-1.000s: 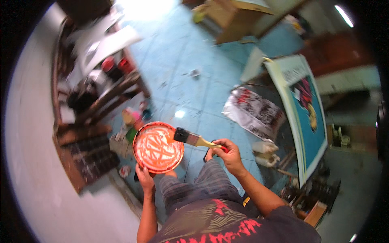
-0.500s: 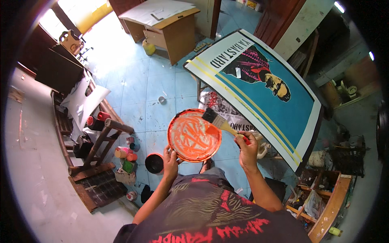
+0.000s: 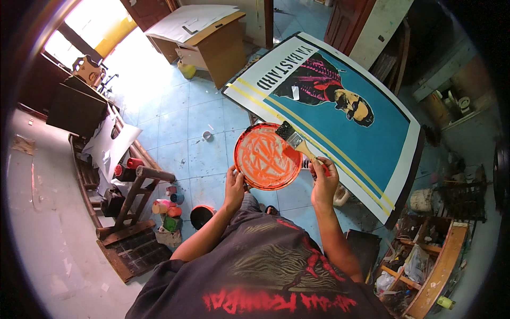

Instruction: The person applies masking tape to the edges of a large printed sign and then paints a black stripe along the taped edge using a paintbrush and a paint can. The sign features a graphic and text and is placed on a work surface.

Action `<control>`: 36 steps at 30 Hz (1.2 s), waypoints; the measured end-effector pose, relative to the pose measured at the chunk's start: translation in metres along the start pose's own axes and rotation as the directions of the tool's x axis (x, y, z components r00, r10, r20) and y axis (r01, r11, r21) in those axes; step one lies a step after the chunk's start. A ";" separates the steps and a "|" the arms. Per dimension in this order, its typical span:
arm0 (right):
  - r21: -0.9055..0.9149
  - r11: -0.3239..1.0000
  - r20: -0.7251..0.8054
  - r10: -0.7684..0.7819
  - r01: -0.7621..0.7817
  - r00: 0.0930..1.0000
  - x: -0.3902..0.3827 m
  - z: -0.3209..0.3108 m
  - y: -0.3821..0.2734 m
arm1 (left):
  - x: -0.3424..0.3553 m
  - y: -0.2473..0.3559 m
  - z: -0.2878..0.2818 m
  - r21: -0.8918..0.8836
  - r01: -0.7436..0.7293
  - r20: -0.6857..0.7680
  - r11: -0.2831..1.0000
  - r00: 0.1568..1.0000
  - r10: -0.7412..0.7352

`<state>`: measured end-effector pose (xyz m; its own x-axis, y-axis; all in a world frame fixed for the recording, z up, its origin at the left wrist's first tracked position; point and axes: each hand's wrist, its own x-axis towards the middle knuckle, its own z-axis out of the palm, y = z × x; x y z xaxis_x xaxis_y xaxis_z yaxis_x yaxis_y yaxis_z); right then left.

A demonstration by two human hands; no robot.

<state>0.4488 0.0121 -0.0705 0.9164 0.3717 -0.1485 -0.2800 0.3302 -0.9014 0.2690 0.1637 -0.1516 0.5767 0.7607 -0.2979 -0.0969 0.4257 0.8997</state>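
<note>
My left hand (image 3: 234, 187) is closed on the lower left rim of a round lid (image 3: 263, 154), smeared with orange and whitish paint. In my right hand (image 3: 324, 183) is a flat paintbrush (image 3: 300, 143) with a pale wooden handle, a metal band and black-coated bristles. The bristles are at the lid's upper right rim; whether they touch it I cannot tell. Beyond both hands, a large poster (image 3: 366, 146) with a teal field, a painted figure and yellow stripes lies on a raised board, its near-left edge close to the brush.
A dark-filled bucket (image 3: 202, 216) stands on the blue tiled floor (image 3: 204, 173) at my left, near several small paint pots (image 3: 172, 211) and a bamboo bench (image 3: 135, 194). A wooden desk (image 3: 220, 56) stands farther off. At lower right is a wooden crate (image 3: 438, 266) of clutter.
The lid and brush have moved up and slightly right in the picture, nearer the poster. My view has shifted a little; both hands keep their holds.
</note>
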 end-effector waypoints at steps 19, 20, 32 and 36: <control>0.137 0.975 -0.070 0.184 -0.173 0.980 0.126 0.098 0.070 | 0.151 0.033 -0.047 -0.064 0.057 -0.002 0.996 0.998 -0.057; 0.150 0.973 -0.059 0.189 -0.178 0.980 0.134 0.102 0.070 | 0.165 0.035 -0.048 -0.044 0.040 0.029 0.998 0.999 -0.039; -0.046 0.996 0.054 0.080 -0.078 0.995 0.249 0.172 0.091 | 0.193 0.029 -0.061 -0.106 0.075 -0.100 0.991 0.991 -0.086; -0.075 0.989 0.107 0.132 -0.125 0.985 0.274 0.180 0.103 | 0.206 0.012 -0.061 -0.042 0.040 -0.135 0.998 0.990 -0.045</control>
<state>0.6199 0.3042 -0.1312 0.8355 0.5026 -0.2221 -0.3699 0.2154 -0.9038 0.3374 0.3550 -0.2212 0.4660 0.7997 -0.3786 -0.1075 0.4759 0.8729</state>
